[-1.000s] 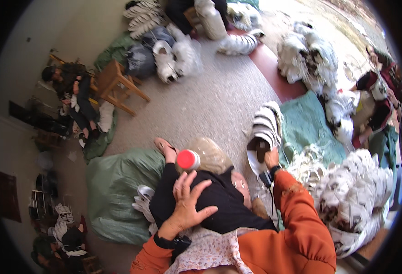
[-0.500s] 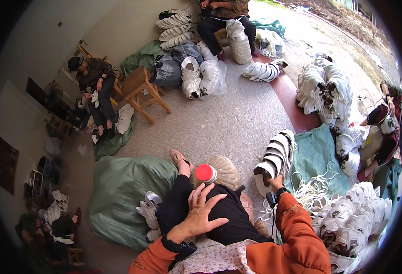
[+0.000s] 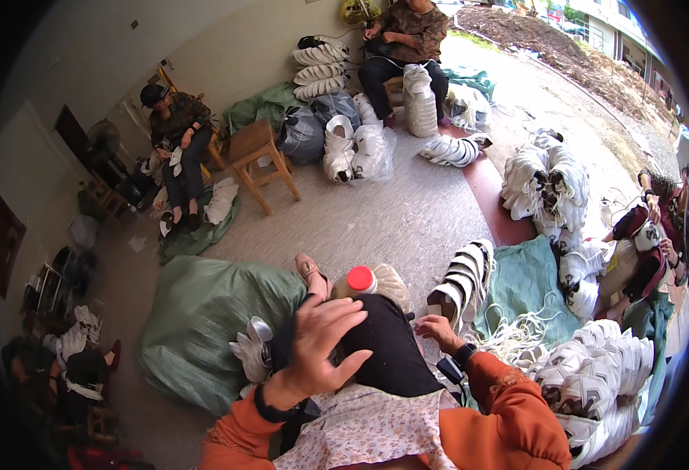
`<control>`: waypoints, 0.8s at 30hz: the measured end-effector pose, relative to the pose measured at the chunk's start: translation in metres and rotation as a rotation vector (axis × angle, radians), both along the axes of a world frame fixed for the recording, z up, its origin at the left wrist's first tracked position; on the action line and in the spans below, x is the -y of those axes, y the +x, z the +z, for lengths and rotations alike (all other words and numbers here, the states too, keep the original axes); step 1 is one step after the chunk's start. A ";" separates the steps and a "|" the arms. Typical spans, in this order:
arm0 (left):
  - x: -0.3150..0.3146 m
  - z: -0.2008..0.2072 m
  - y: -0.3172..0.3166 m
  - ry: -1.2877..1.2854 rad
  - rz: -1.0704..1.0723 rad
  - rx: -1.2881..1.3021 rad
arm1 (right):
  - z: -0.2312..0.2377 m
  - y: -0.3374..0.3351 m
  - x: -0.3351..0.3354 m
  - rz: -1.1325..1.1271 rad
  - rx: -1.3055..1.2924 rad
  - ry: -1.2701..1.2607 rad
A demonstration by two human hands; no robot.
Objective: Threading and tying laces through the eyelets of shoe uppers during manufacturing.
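Left hand [image 3: 321, 345] hung over the lap at centre-bottom of frame, palm down, fingers and thumb spread — released. Right hand [image 3: 441, 333], a bit right of centre, was loosely bent w/ fingers pointing left, also released by the look of it. Just above it stood the nested stack of white-and-dark shoe uppers [image 3: 466, 286], right of centre; couldn't tell if the fingertips touched its lower end. Orange sleeves on both arms, black bands at both wrists.

Btwn the hands and a bit above: clear brownish bottle [image 3: 391, 283] w/ red lid [image 3: 361, 279], by the knees. Right of the stack, green cloth [image 3: 517, 286] lay on the floor, w/ a tangle of white laces [image 3: 520, 333] at its lower edge. Lower right, a big pile of white shoe uppers [image 3: 595, 376]. Left of the legs, a bulging green sack [image 3: 211, 329], w/ a few white shoe pieces [image 3: 252, 348] btwn it and the knee.

Farther off: wooden stool [image 3: 254, 145] upper left of centre, dark plastic bags [image 3: 313, 133] next to it. Seated co-workers — one at top centre [image 3: 407, 35], one upper left [image 3: 178, 129], one at the right edge [image 3: 650, 235], partly cut by the lens rim.
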State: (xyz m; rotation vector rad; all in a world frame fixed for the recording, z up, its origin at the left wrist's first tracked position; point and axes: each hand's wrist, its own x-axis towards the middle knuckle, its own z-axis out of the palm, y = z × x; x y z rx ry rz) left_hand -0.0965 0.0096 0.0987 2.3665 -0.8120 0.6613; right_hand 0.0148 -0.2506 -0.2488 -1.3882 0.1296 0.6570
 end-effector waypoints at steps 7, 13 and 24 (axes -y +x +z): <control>-0.024 0.122 -0.119 -0.014 -0.097 1.297 | 0.029 -0.002 -0.037 0.564 0.788 -0.024; -0.018 0.149 -0.138 0.076 -0.064 1.358 | 0.040 -0.009 -0.032 0.550 0.682 -0.104; -0.016 0.163 -0.154 0.083 -0.036 1.407 | 0.018 0.019 -0.011 0.643 0.943 -0.088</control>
